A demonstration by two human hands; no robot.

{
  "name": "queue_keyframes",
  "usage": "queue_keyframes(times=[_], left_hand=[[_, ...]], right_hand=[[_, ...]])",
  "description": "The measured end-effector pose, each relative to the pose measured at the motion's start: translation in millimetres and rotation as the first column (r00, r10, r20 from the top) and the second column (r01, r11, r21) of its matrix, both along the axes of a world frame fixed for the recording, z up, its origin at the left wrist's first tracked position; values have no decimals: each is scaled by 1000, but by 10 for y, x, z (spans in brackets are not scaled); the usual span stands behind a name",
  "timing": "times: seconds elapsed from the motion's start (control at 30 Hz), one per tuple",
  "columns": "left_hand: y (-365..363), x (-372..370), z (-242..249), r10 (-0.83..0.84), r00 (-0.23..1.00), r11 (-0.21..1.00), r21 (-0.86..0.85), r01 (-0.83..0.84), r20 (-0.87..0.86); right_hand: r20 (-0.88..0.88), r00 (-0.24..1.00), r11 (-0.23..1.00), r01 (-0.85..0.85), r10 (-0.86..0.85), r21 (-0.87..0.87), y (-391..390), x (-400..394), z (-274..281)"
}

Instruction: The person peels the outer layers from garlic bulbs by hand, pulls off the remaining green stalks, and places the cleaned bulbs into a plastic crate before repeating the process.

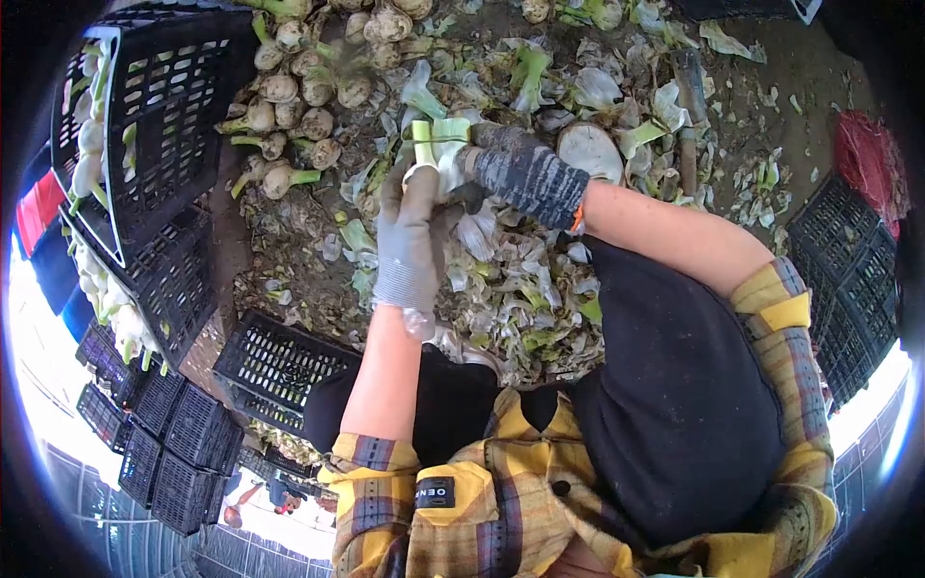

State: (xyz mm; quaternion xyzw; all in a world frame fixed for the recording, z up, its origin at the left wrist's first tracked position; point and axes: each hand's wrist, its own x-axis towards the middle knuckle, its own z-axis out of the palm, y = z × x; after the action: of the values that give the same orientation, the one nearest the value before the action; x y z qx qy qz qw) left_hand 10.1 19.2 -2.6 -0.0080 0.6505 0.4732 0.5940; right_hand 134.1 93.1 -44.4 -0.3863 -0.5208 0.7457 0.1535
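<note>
In a light grey glove, my left hand (412, 217) is closed round a garlic bulb (424, 175) with a cut green stem pointing away from me. My right hand (520, 171), in a dark striped glove, wraps round the lower part of a thicker pale green stem (451, 131) right beside it. The two stem ends sit side by side; the bulb under the right fingers is hidden. Untrimmed bulbs with soil on them (289, 111) lie in a heap at the upper left. A round pale disc (590, 152) lies just beyond my right wrist.
Peeled skins and leaf scraps (525, 299) cover the ground. Black crates (164, 116) at the left hold white bulbs (92, 144). Another black crate (279, 361) stands by my left knee, more crates (848, 279) at the right near a red net bag (867, 159).
</note>
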Motion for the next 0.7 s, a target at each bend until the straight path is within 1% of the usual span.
queue_keyframes(times=[0.03,0.13,0.17,0.27,0.3,0.33,0.37,0.4,0.43,0.47,0.5,0.53,0.6,0.63,0.67,0.7], left_hand=[[12,-6,-18,105,982,992,54,-115,154],[-98,-124,-147,248,868,966,-42,-255,431],[-118,-133,-152,226,860,969,-13,-248,457],[-80,-88,-125,258,895,965,-64,-253,364],[-53,-46,-98,210,935,977,-41,-207,285],[-18,13,-46,163,966,987,-23,-161,201],[2,39,-22,115,987,993,-8,-114,115],[-4,13,-41,132,970,991,6,-137,206],[-32,-41,-73,147,944,987,15,-159,294],[-60,-87,-98,162,911,983,23,-184,379],[-79,-112,-123,203,867,972,16,-236,455],[-76,-116,-121,242,851,964,-18,-264,466],[-61,-106,-101,318,814,945,-91,-314,486],[-42,-89,-66,253,874,966,-58,-252,415],[-18,-64,-17,184,922,982,-29,-185,340],[-8,-43,8,115,959,993,-7,-117,259]], right_hand=[[-89,993,965,53,-79,-257,8,-1,6],[-124,990,852,-2,-73,-523,54,58,25],[-125,981,840,58,-148,-539,36,37,54],[-56,998,956,-15,-1,-294,43,40,33],[32,993,993,-113,112,31,20,50,-46],[150,970,911,-232,191,340,-6,38,-103],[85,976,931,-216,200,294,-21,64,-151],[20,979,948,-203,204,245,-36,91,-202],[-211,976,976,-103,62,-192,-1,105,-96],[-349,923,794,-86,-164,-602,16,115,-38],[-451,887,887,-128,-97,-443,-42,131,-249],[-410,892,809,-93,-191,-580,-36,119,-218],[-283,890,589,-21,-357,-808,-31,125,-146],[-311,914,690,-48,-262,-723,-15,138,-108],[-325,934,822,-65,-150,-566,-22,142,-175],[-314,949,917,-95,-35,-388,-34,138,-298]])
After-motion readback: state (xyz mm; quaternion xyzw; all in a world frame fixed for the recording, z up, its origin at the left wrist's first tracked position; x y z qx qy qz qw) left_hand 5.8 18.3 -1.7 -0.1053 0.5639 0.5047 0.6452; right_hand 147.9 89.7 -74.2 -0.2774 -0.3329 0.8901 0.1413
